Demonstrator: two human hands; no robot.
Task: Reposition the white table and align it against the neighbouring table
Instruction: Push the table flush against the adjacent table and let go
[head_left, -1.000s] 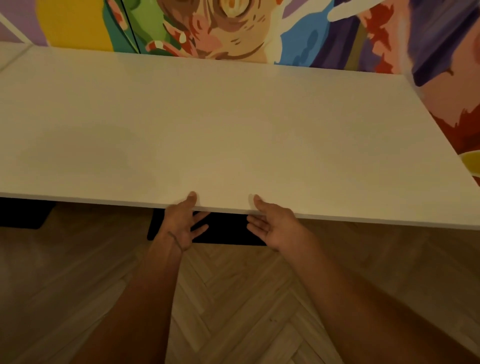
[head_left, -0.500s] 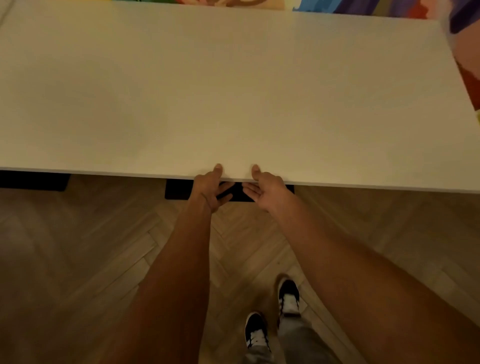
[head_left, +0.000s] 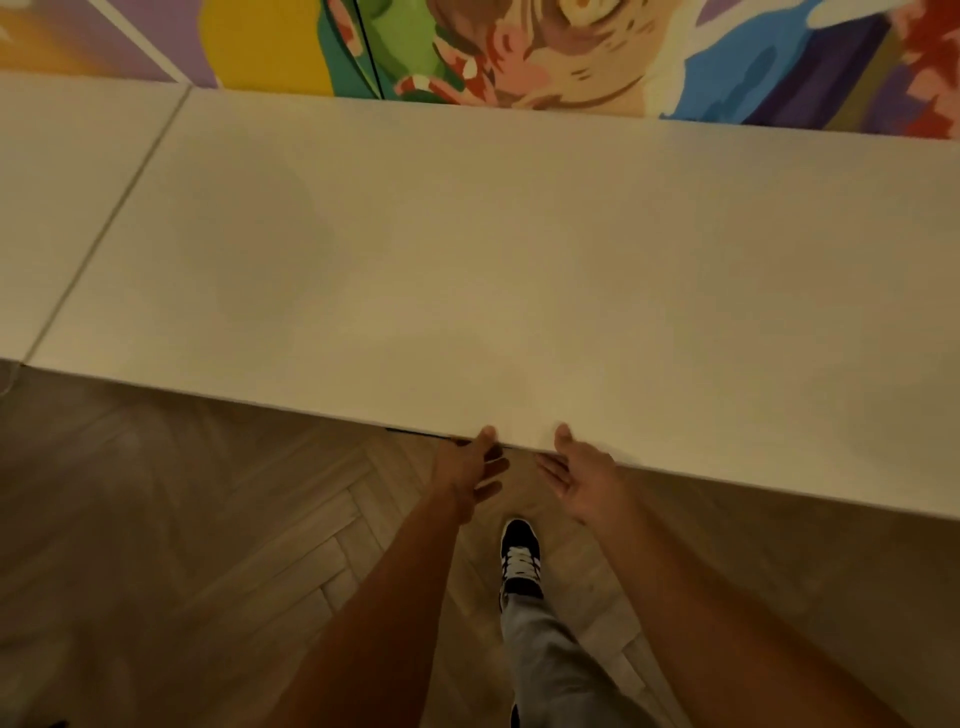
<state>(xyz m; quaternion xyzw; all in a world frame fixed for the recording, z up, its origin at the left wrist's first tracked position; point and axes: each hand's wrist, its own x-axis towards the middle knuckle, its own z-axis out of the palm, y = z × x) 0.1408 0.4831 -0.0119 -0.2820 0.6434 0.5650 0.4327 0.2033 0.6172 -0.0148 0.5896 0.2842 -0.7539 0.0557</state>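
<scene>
Risk: push from hands set close together at mid-edge could swing white table (head_left: 519, 260) askew, opening seam with neighbouring table (head_left: 62, 208) at its left end. Left hand (head_left: 470, 470) and right hand (head_left: 584, 480) loosely spread, thumbs touching near edge, gripping nothing. Tabletop plain, matte, far edge along mural wall (head_left: 571, 52).

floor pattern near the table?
Brown herringbone wood parquet floor; clearest in the head view.

Left hand (head_left: 467, 470), right hand (head_left: 584, 480) reaching forward, fingers (head_left: 493, 464) loosely extended
</scene>
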